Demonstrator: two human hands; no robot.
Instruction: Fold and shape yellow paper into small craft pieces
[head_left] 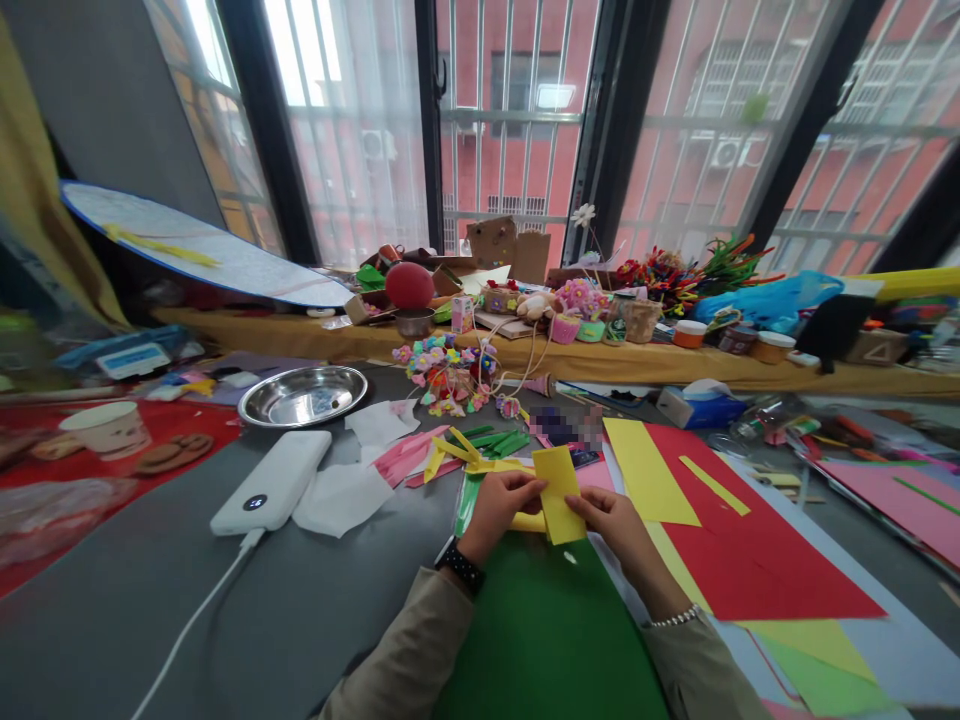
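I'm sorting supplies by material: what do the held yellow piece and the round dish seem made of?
Yellow piece: probably matte paper or thin card, with flat faces and straight edges.
Round dish: likely polished metal, given its bright mirror-like reflections.

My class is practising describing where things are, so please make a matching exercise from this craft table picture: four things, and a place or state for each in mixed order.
Things:
1. Yellow card
2. Power bank
3. Paper cup
4. Red ball

Places or states:
A. On the red cloth
B. Near the windows
C. Held between the left hand and right hand
D. Plugged into a white cable

Right pairs: 1-C, 2-D, 3-A, 4-B
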